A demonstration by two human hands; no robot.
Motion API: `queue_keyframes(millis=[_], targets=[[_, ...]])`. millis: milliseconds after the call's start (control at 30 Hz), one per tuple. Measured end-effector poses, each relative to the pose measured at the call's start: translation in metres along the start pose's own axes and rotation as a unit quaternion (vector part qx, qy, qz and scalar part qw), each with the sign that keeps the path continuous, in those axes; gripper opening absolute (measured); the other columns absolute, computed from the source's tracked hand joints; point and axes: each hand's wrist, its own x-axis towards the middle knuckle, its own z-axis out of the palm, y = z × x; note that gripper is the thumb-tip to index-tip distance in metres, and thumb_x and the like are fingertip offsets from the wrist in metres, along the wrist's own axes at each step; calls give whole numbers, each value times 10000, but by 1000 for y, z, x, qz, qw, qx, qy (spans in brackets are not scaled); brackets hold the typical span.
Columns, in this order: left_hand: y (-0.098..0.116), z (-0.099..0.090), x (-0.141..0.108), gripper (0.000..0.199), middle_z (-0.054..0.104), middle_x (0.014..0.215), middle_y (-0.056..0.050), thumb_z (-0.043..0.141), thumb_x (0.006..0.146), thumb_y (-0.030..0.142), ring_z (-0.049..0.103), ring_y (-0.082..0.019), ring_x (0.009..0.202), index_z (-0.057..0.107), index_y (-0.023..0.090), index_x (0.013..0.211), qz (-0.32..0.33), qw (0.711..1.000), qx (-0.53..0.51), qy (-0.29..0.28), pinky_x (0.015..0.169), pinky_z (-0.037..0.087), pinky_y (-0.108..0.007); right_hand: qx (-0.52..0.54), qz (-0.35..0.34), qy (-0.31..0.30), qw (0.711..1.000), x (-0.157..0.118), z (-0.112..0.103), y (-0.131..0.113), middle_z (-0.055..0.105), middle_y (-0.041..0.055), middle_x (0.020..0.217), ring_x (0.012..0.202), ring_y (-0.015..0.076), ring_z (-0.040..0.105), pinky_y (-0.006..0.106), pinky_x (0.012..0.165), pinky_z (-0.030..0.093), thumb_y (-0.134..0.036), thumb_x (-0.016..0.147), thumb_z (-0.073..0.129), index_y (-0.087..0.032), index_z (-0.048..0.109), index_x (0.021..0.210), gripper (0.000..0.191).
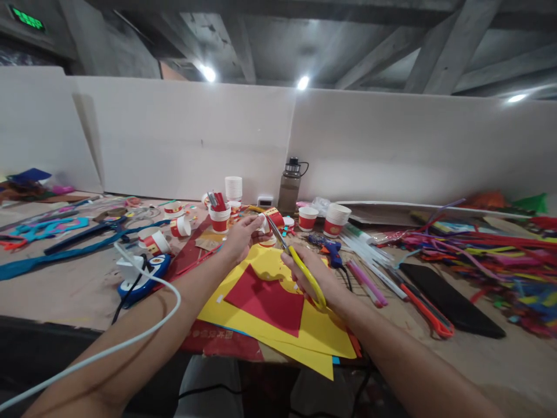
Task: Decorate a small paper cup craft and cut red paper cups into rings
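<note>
My left hand [244,237] is closed, its fingers pinching a red-and-white paper cup [274,217] that lies on its side in the air. In my right hand [314,268] is a pair of scissors [300,268] with yellow handles, its blades pointing up and left against the cup. Whether the blades are inside the cup wall I cannot tell. Below both hands lie yellow sheets [322,334] with a dark red sheet [265,305] on top. The upper yellow sheet has a curved, cut-looking edge.
A water bottle [290,186] stands at the back by the white panel. Cups [337,219] are stacked on the right, near a blue glue gun [333,253]. A blue power strip [150,278] with a white cable sits left. Colourful pipe cleaners [491,255] pile up far right.
</note>
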Motion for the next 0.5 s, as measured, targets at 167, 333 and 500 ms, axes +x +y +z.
queue_keyframes(millis=[167,333,500], targets=[[0,-1,0,312,680,806,-71,723,697,370,670,-160,664,605,134,863,13,999,29,-18,615,555,-270,-6,-16,4,1000,1,-1,3,463,-53,562,376,66,432,163,327,343,-505,845,467,-211,450,814,296],[3,-1,-1,322,671,772,-51,731,689,360,675,-161,673,614,131,884,2,999,37,-25,614,552,-253,18,9,-7,1000,-2,-1,0,447,-62,566,346,63,414,164,298,326,-544,836,454,-214,448,836,330],[2,-4,1,326,687,812,-65,720,702,364,673,-152,666,620,125,900,-18,999,39,-30,614,553,-253,27,19,-8,999,-4,0,-4,434,-67,554,344,60,410,154,301,311,-546,839,442,-214,452,845,332]])
